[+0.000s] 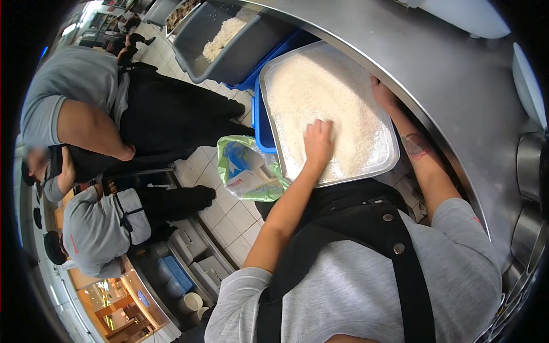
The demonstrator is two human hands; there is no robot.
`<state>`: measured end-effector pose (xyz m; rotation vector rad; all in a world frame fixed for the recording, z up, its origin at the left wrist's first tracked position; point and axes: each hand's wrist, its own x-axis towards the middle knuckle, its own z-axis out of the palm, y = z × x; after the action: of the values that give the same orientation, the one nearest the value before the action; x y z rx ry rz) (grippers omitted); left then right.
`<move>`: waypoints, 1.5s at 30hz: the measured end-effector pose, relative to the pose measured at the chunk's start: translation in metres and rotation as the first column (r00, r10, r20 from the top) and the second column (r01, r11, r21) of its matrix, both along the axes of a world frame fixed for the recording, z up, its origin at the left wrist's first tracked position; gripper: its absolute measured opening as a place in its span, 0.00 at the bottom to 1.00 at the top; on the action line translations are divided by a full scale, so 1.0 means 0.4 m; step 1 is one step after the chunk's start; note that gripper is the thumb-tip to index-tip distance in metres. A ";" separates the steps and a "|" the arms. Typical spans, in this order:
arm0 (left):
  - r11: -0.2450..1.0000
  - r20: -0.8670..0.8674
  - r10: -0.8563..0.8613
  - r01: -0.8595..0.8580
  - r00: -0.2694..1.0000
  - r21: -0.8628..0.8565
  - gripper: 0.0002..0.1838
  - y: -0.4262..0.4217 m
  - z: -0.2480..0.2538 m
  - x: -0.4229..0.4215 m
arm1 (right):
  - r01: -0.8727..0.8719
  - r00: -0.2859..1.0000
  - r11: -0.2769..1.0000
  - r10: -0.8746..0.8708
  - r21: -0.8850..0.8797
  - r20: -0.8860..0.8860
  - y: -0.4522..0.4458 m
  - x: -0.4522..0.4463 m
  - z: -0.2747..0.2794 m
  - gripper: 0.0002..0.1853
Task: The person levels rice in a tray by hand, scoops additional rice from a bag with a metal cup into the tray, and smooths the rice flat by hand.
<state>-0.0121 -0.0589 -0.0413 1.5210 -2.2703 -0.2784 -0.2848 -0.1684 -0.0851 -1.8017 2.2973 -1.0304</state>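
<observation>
Reaching forward, forearm slanting rightward, the left hand (320, 142) dips loosely curled fingers into pale crumbs (326, 86) near the middle of the tray (374, 164). The right hand (382, 94), arm extended, meets the tray's far right edge; I cannot tell whether either hand grasps anything.

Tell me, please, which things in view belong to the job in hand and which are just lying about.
Job in hand, it seems:
metal tray, right hand by its edge
pale crumbs under the left hand

Lying about, apparently:
blue basket
white dish
metal containers, far right
</observation>
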 end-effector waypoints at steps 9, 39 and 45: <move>0.931 -0.501 0.291 -0.122 0.815 0.343 0.26 -0.024 0.239 -0.006 | 0.085 0.989 0.995 -0.092 -0.059 -0.114 -0.030 -0.004 -0.094 0.23; 0.986 0.206 -0.164 0.166 0.965 0.005 0.23 -0.128 0.004 -0.035 | -0.039 0.982 0.998 0.028 -0.054 -0.186 0.003 -0.009 -0.050 0.25; 0.989 0.028 -0.038 0.033 0.999 0.145 0.11 -0.068 0.022 -0.014 | -0.010 0.976 1.000 0.014 0.018 -0.215 0.013 -0.004 -0.036 0.24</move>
<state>-0.0176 -0.0860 -0.0324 1.5660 -2.3476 -0.4417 -0.2862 -0.1633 -0.0994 -2.0092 2.4004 -0.8494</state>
